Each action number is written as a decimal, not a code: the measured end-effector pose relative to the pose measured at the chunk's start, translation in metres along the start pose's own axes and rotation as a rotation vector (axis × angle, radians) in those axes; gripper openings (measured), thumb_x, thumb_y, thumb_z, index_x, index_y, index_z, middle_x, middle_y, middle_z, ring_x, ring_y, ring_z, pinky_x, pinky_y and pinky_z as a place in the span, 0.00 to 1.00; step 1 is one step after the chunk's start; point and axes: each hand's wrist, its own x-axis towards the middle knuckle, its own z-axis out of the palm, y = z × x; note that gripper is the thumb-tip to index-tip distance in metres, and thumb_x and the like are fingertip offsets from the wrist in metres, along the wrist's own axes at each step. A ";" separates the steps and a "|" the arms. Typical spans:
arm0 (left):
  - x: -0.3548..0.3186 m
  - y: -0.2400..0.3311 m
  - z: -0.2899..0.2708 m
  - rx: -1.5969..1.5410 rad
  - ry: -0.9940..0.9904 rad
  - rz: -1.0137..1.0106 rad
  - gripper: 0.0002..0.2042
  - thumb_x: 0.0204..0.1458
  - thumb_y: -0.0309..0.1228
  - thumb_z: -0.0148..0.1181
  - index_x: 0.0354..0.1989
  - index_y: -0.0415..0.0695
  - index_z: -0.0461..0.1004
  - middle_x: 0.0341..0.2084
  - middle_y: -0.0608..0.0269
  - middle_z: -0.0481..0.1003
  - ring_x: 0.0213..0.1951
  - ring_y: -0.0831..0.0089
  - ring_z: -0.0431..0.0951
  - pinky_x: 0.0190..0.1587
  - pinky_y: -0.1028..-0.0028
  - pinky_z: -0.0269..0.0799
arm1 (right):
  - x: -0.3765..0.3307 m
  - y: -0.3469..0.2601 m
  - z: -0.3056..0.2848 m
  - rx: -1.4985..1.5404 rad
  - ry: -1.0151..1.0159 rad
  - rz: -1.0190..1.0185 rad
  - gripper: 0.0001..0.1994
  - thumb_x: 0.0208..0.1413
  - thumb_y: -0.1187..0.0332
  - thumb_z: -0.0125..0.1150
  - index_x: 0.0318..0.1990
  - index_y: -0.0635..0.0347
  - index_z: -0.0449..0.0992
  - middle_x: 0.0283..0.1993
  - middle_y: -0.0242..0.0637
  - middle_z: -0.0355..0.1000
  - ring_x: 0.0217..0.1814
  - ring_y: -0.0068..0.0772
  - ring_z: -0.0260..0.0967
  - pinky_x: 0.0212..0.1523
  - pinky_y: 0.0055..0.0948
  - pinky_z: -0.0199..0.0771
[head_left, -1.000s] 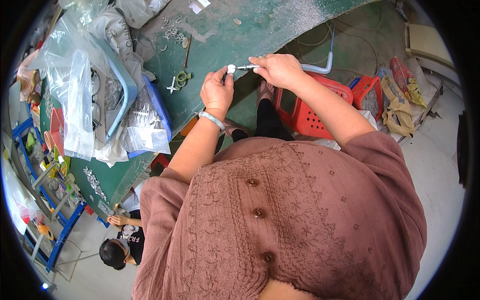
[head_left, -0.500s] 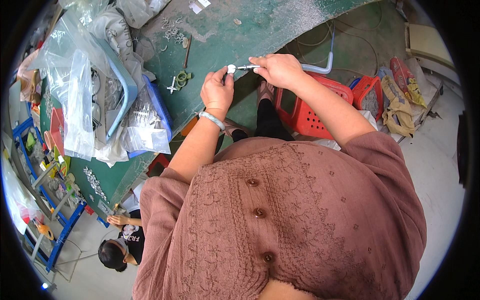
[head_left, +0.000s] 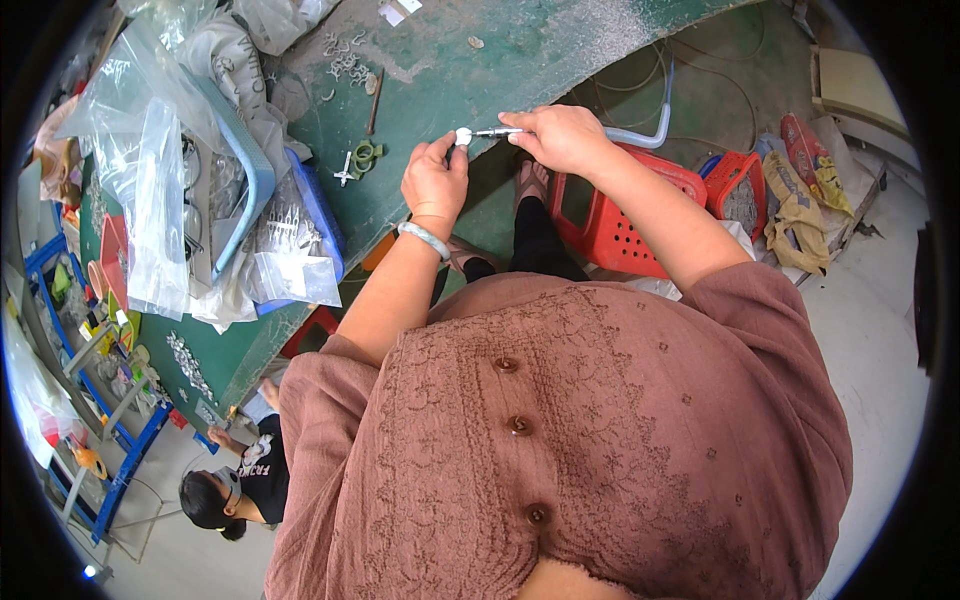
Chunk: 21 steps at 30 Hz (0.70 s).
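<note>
Mid-assembly at counter (head_left: pixel 520 60) front edge; left hand (head_left: pixel 436 180) fingers pinch small white round cap (head_left: pixel 463 136); right hand (head_left: pixel 560 138) fingers grip thin metal tool (head_left: pixel 492 132) touching it; not yet set down.

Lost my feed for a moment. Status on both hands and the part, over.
Left hand pinching small white part. Right hand gripping thin metal tool, tip at the part. Both above green table edge. Nothing between them.

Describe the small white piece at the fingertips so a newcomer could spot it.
Find the green table, then its near edge, where the left hand is raised. The white piece sits at its fingertips, meeting a thin metal tool held by the right hand.
</note>
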 end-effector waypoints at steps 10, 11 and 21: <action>0.001 -0.002 0.002 -0.008 0.001 0.004 0.10 0.44 0.35 0.60 0.36 0.53 0.78 0.23 0.64 0.71 0.27 0.63 0.74 0.31 0.65 0.69 | 0.000 -0.002 0.001 -0.046 -0.011 -0.015 0.17 0.55 0.56 0.49 0.51 0.43 0.72 0.32 0.39 0.75 0.36 0.43 0.73 0.34 0.41 0.72; 0.001 -0.002 0.001 -0.010 -0.001 0.003 0.10 0.44 0.35 0.60 0.36 0.53 0.78 0.23 0.64 0.71 0.27 0.63 0.74 0.31 0.65 0.69 | 0.000 -0.002 0.001 -0.049 -0.019 -0.013 0.17 0.55 0.56 0.49 0.51 0.43 0.71 0.32 0.39 0.75 0.36 0.43 0.73 0.34 0.41 0.72; 0.000 0.001 0.000 -0.012 -0.002 -0.007 0.09 0.44 0.36 0.60 0.35 0.53 0.79 0.23 0.64 0.71 0.27 0.63 0.74 0.31 0.65 0.69 | 0.000 0.000 0.004 -0.046 -0.007 -0.021 0.17 0.55 0.56 0.49 0.52 0.44 0.71 0.33 0.39 0.75 0.37 0.43 0.73 0.35 0.40 0.72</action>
